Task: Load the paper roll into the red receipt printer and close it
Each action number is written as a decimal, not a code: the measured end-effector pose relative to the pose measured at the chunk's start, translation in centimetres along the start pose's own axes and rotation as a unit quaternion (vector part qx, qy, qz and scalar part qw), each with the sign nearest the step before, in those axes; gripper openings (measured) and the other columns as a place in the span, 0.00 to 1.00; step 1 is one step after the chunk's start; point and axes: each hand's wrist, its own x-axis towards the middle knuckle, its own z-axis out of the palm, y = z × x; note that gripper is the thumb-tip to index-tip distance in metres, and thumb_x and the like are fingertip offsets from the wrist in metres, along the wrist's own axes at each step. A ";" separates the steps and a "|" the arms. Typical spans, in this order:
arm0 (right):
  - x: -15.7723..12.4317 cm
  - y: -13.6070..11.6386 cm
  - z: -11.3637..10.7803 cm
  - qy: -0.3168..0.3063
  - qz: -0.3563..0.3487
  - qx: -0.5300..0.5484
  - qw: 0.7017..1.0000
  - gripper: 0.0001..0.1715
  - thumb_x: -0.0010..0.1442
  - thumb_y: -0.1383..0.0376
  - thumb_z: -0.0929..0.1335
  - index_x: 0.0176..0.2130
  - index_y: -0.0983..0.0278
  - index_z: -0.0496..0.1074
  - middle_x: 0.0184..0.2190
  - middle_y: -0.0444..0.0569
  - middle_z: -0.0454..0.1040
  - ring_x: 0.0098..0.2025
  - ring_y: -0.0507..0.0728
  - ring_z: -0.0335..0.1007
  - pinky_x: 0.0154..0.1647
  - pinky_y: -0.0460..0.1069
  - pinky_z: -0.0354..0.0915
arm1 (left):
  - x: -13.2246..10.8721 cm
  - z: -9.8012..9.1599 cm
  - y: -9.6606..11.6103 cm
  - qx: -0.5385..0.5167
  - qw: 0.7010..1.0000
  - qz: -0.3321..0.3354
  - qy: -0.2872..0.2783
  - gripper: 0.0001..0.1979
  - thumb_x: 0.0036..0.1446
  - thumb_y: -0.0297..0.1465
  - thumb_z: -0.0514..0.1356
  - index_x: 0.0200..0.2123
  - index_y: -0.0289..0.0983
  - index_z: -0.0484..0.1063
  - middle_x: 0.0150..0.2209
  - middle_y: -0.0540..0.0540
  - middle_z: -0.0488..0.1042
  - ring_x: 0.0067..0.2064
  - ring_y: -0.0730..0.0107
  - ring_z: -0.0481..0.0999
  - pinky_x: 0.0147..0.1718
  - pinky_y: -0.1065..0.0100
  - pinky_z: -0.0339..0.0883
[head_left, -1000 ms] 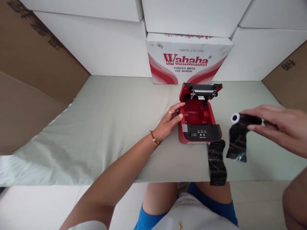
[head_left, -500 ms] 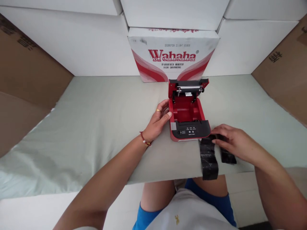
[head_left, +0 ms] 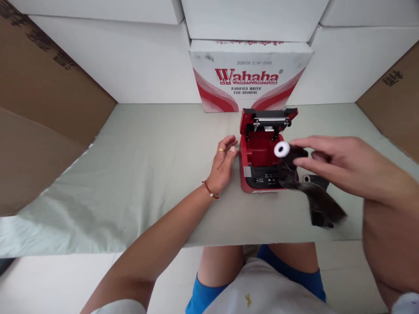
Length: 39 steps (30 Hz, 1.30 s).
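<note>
A red and black label printer [head_left: 260,152] stands on the cloth with its lid raised and its red compartment exposed. My left hand [head_left: 224,163] is beside the printer's left wall, fingers slightly curled and apart, holding nothing; whether the fingertips touch the wall I cannot tell. Above the printer's right side, my right hand [head_left: 330,159] pinches a roll of black label tape [head_left: 296,153] between thumb and fingers. The roll's white core end faces left, and a loose black strip trails down to the right, blurred by motion. Partly behind it lies another dark roll [head_left: 317,180].
Pale green cloth [head_left: 163,174] covers the table, whose front edge is close to my legs. A Wahaha carton [head_left: 252,78] stands right behind the printer. White boxes [head_left: 124,61] line the back, with brown cardboard [head_left: 55,109] at the left and right sides.
My right hand has lifted the black tape roll from the table up over the printer's right side, its strip swinging along. The left hand's hold on the printer has loosened. The view has shifted slightly.
</note>
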 end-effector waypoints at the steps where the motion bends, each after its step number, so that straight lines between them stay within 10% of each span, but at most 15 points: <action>1: 1.3 -0.1 1.3 0.020 0.026 -0.030 0.999 0.22 0.73 0.54 0.71 0.60 0.56 0.84 0.42 0.49 0.89 0.28 0.58 0.79 0.30 0.55 0.75 | -0.2 0.1 0.3 0.031 0.999 0.019 0.038 0.28 0.76 0.56 0.57 0.67 0.46 0.68 0.69 0.37 0.70 0.73 0.52 0.72 0.70 0.46 0.72; 6: 5.0 -0.4 6.5 -0.019 0.104 -0.134 0.985 0.23 0.72 0.59 0.69 0.62 0.58 0.83 0.56 0.54 0.87 0.49 0.66 0.86 0.48 0.58 0.77 | -1.7 0.3 3.1 0.199 0.956 0.186 0.110 0.16 0.81 0.45 0.54 0.59 0.45 0.74 0.64 0.39 0.71 0.67 0.56 0.75 0.66 0.48 0.74; 13: 7.4 -2.6 6.4 -0.125 0.176 -0.257 0.942 0.25 0.74 0.60 0.68 0.66 0.55 0.80 0.59 0.56 0.86 0.54 0.72 0.85 0.44 0.59 0.73 | -4.5 2.2 5.9 0.298 0.850 0.433 -0.008 0.18 0.73 0.41 0.58 0.60 0.41 0.75 0.50 0.41 0.83 0.59 0.53 0.81 0.63 0.48 0.75; 18: 8.5 -2.7 6.6 -0.146 0.160 -0.290 0.932 0.22 0.73 0.62 0.69 0.62 0.56 0.82 0.54 0.58 0.88 0.51 0.73 0.86 0.42 0.59 0.74 | -5.1 3.2 6.3 0.342 0.812 0.470 -0.053 0.11 0.70 0.30 0.62 0.53 0.39 0.79 0.43 0.48 0.88 0.52 0.64 0.86 0.65 0.57 0.72; 24: 5.1 -1.9 4.8 -0.009 0.019 -0.034 0.999 0.13 0.73 0.62 0.73 0.53 0.58 0.87 0.51 0.49 0.89 0.50 0.63 0.87 0.52 0.55 0.78 | -4.8 3.2 6.8 0.369 0.791 0.485 -0.046 0.07 0.72 0.28 0.63 0.50 0.38 0.80 0.41 0.49 0.90 0.50 0.67 0.87 0.61 0.59 0.74; 27: 3.9 -1.2 3.4 0.223 0.039 0.055 0.973 0.13 0.76 0.57 0.72 0.42 0.58 0.87 0.39 0.46 0.89 0.39 0.56 0.84 0.43 0.50 0.76 | -4.7 3.3 6.9 0.373 0.787 0.491 -0.039 0.06 0.73 0.28 0.63 0.49 0.39 0.81 0.41 0.51 0.90 0.49 0.68 0.88 0.60 0.59 0.76; 30: 4.6 0.7 3.4 0.377 0.059 0.033 0.924 0.18 0.79 0.55 0.69 0.55 0.61 0.85 0.48 0.54 0.89 0.45 0.56 0.84 0.45 0.52 0.75 | -4.7 3.3 7.0 0.376 0.783 0.495 -0.038 0.06 0.72 0.28 0.63 0.48 0.40 0.81 0.41 0.52 0.90 0.49 0.68 0.89 0.59 0.60 0.76; 33: 5.8 2.5 4.7 0.328 0.034 0.064 0.942 0.26 0.79 0.52 0.69 0.68 0.59 0.77 0.61 0.58 0.85 0.58 0.59 0.83 0.57 0.56 0.77 | -4.6 3.2 7.0 0.375 0.779 0.501 -0.044 0.06 0.73 0.28 0.63 0.49 0.38 0.81 0.41 0.51 0.90 0.49 0.67 0.89 0.58 0.59 0.76; 39: 3.8 2.6 6.5 0.293 -0.061 0.049 0.953 0.19 0.80 0.58 0.67 0.63 0.53 0.82 0.59 0.51 0.86 0.62 0.63 0.83 0.67 0.60 0.76 | -4.5 3.0 6.9 0.380 0.778 0.499 -0.049 0.07 0.72 0.28 0.63 0.49 0.39 0.81 0.40 0.50 0.90 0.48 0.68 0.87 0.57 0.60 0.78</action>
